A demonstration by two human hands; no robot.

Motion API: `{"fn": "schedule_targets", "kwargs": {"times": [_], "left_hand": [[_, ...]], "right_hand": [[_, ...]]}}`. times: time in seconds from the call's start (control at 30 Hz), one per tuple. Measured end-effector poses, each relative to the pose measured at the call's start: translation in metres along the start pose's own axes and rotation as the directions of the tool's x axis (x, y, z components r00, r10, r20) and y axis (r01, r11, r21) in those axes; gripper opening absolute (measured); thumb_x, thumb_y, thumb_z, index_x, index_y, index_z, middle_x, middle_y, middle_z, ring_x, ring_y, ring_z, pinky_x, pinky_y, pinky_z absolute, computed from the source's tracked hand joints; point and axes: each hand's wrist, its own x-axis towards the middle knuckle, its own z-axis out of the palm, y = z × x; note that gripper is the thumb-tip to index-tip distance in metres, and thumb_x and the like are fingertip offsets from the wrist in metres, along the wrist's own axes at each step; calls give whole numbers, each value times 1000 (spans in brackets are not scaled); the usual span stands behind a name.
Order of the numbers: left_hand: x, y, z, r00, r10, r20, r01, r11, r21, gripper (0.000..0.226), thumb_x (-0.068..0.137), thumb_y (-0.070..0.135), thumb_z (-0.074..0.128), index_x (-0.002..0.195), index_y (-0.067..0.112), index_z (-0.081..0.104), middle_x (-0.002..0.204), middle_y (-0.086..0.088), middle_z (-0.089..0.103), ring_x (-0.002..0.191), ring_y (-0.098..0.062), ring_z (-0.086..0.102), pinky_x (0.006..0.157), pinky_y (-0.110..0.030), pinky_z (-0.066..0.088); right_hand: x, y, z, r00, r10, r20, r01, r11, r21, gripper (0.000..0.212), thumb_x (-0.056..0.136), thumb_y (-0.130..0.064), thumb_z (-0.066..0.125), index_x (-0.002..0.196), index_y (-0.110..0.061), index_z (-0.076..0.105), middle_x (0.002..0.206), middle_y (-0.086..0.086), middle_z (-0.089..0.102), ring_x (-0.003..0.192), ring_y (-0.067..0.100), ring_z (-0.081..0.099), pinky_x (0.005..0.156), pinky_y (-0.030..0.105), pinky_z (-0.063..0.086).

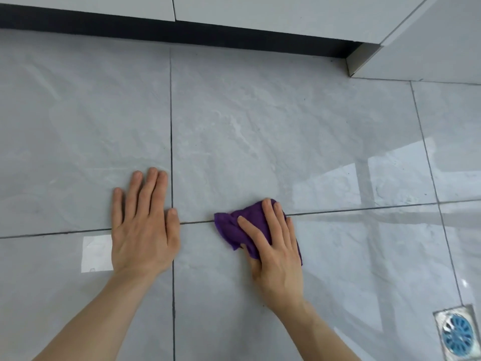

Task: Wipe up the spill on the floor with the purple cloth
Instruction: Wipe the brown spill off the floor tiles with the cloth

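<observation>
The right hand (273,246) lies flat on the purple cloth (234,227), fingers spread, pressing it onto the floor (260,113). The left hand (144,227) rests open, palm down, on the tiles just beside it. The cloth is bunched and creased, deep purple, its long axis running from far-left to near-right across a grout line (364,208). A pale smeared streak (239,128) shows beyond. A floor drain (456,334) sits near-right.
</observation>
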Motion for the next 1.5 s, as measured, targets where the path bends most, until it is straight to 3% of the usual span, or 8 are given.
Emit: {"fn": "schedule_targets", "kwargs": {"times": [0.2,0.37,0.47,0.6,0.77,0.97,1.23,1.5], "left_hand": [[0,2,0,1000,-10,-1,10,1000,-12,68,99,35,29,164,18,16,173,1,15,161,-21,7,130,-52,7],[-2,3,-1,1000,-6,-20,6,1000,-16,67,100,36,28,164,18,17,173,0,16,162,-21,6,130,-51,6],[-2,3,1,1000,-6,-28,6,1000,-17,67,100,36,27,164,18,17,173,0,15,162,-21,6,130,-50,4],[-2,2,1,999,-5,-43,5,1000,-13,67,100,36,27,164,17,18,173,0,16,161,-21,7,130,-50,4],[-2,3,2,999,-7,-49,6,1000,-12,68,99,35,30,163,18,18,173,0,16,161,-20,7,130,-50,5],[-2,3,0,999,-6,-48,5,1000,-22,67,99,34,32,163,17,20,173,-2,19,161,-22,9,130,-51,6],[-1,3,0,999,-4,-38,3,1000,-18,68,99,35,32,163,17,20,173,-2,19,161,-23,9,130,-53,7],[0,2,2,999,-2,-42,2,1000,-13,68,98,34,33,163,17,20,173,-1,18,161,-22,9,130,-52,7]], "right_hand": [[40,12,-33,887,312,-339,-265,947,180,28,97,-7,57,123,-14,65,121,9,59,110,28,51,93,46,48],[-1,-18,-49,943,224,-247,-191,970,154,16,91,-31,59,102,-19,63,89,-1,57,81,24,55,67,38,45],[-53,-29,-29,984,92,-150,-86,995,44,26,84,-35,70,100,-14,66,106,4,61,100,29,57,82,43,48],[-97,-25,10,999,-14,-29,13,1000,-26,50,89,-44,68,131,-20,57,154,15,48,149,36,38,116,51,37],[-78,-4,12,998,-70,-4,69,994,-88,62,96,-42,56,153,-25,41,163,13,36,155,31,26,121,54,32],[16,26,-5,996,53,-75,-63,990,-130,62,99,-27,55,157,-18,34,167,13,26,157,32,18,124,53,25],[123,15,2,950,272,-153,-289,951,-108,60,102,-35,46,158,-19,29,170,15,18,157,36,13,126,51,19],[60,-45,26,997,-50,50,55,994,-98,64,98,-29,52,158,-23,30,170,12,16,159,31,7,127,50,16]]}}
